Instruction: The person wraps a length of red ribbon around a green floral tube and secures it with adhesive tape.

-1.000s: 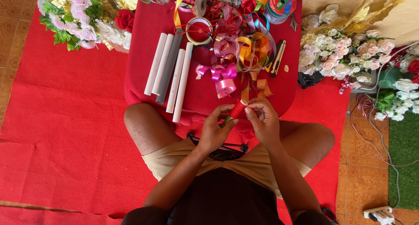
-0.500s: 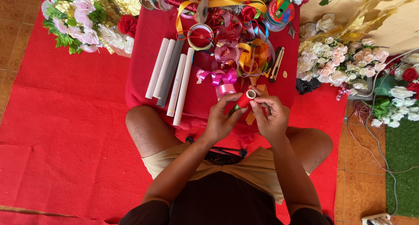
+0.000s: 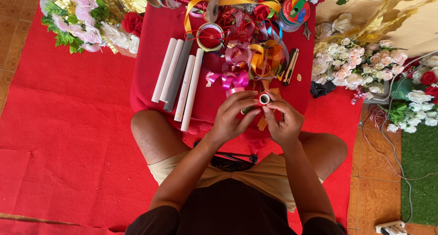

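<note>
We hold a small white tube [image 3: 264, 98] between both sets of fingertips, our left hand [image 3: 234, 116] pinching it from one side, our right hand [image 3: 284, 118] closed on the other; just beyond our fingers lies a red-covered low table [image 3: 150, 71] with pale tubes [image 3: 182, 82], a pink bow [image 3: 228, 79] and tangled ribbons [image 3: 255, 52]; under us a red mat [image 3: 59, 139]; beyond it, tiled floor and artificial flowers [image 3: 356, 64].

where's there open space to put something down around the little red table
The red mat lies bare between the flower bunch, the white tubes and the left knee. A narrow red strip shows between the right knee and the pale roses. The tabletop behind both hands is crowded with ribbons.
</note>
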